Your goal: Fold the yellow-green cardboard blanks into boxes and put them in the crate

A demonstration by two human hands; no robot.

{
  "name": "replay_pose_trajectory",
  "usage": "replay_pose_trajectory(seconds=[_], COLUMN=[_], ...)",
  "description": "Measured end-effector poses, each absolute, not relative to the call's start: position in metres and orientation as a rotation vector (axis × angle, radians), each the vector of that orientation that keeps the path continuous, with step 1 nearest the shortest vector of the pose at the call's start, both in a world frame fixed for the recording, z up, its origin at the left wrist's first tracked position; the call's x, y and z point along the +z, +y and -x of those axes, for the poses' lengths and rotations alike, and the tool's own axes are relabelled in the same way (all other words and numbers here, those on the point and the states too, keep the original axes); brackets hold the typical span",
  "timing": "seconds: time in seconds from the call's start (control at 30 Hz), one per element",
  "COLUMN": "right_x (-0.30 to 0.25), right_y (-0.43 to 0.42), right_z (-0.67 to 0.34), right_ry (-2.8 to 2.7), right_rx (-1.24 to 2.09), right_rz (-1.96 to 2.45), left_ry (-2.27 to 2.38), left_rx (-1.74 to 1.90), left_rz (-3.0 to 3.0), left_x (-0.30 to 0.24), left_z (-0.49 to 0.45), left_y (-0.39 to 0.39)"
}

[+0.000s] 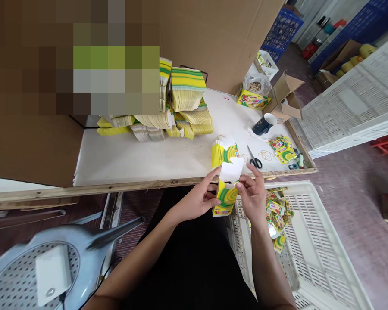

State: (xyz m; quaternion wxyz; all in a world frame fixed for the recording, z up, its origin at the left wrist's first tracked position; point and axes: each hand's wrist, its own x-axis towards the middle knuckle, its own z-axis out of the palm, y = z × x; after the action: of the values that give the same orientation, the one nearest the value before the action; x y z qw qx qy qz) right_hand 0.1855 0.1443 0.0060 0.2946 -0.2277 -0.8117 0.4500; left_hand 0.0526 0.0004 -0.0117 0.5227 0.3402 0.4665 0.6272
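Note:
Between my hands is a small yellow-and-green crayon box (227,199) with its white flap (232,170) standing up. My left hand (200,198) grips the box along its left side, thumb on the front. At the upper right edge, my right hand (252,193) pinches the box near the flap with thumb and fingers, the index finger raised. Just beyond, on the table edge, stands a stack of yellow cartons (222,150). Black-handled scissors (255,160) lie to the right of that stack.
Piles of flattened yellow cartons (188,88) lie at the back of the white table (142,157). To the right are a dark mug (263,125) and loose crayon packs (283,149). A white crate (323,232) holding several small boxes (278,215) sits below. A grey stool (90,258) stands left.

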Motion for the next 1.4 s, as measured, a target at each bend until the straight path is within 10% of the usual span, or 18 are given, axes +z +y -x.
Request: replay_pose_trajectory(seconds=[1.4], right_x=[0.011], right_y=[0.144], right_z=[-0.192], right_ry=[-2.261], right_rx=[1.095], right_rz=[0.692], left_ry=[1.244], left_rx=[1.582], left_rz=[-0.818], left_x=[-0.010], left_z=[-0.065], left_y=[0.015])
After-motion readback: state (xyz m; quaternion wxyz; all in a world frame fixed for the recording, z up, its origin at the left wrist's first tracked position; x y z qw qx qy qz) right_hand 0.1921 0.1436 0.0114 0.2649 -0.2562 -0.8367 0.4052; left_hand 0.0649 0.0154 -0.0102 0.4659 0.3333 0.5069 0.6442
